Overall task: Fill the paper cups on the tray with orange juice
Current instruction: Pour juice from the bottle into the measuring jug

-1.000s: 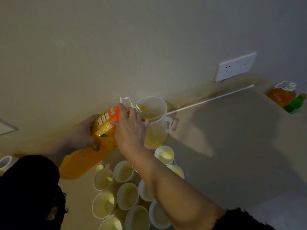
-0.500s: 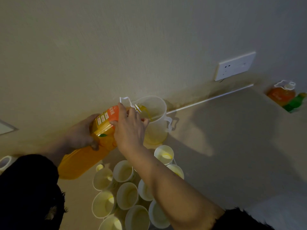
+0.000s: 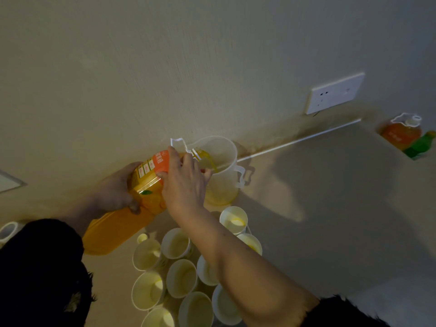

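Pouring | two hands [image 3: 115,190] [image 3: 186,185] grip one bottle [image 3: 113,232] | one pitcher [image 3: 224,185] | ten cups [image 3: 181,278]

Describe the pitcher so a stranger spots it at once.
From the wall socket, look down and left along the foot of the wall. There stands the pitcher, just beyond the cluster of paper cups. Unlike them it is see-through, has a side handle, and takes juice from the tilted bottle.

Illegible white print on bottle label [image 3: 160,161]
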`<state>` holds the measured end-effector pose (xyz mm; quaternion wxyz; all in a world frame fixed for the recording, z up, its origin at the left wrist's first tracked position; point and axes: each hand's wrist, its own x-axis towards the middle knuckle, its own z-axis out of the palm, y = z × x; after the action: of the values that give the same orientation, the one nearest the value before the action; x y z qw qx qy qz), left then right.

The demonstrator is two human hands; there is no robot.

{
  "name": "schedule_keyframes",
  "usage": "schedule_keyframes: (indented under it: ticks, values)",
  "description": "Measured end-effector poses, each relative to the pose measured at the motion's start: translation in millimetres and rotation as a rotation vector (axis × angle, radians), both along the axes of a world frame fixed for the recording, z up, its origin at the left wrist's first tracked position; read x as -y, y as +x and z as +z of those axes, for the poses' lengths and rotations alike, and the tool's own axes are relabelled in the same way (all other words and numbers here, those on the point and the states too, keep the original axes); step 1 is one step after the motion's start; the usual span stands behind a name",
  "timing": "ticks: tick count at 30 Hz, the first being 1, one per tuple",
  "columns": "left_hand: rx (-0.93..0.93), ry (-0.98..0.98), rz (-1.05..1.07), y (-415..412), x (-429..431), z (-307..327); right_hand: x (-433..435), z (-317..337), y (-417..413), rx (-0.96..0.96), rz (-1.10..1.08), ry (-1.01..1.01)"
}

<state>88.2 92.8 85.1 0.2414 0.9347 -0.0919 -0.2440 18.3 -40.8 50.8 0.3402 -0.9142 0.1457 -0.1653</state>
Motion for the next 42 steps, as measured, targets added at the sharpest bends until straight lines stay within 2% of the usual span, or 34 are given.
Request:
schedule_keyframes:
  ticks: [42]
  values:
    - [0.004,0.030,0.015,4.8,-0.1,-0.3,-1.5,-1.0,4.1,-0.008,-0.001,0.000]
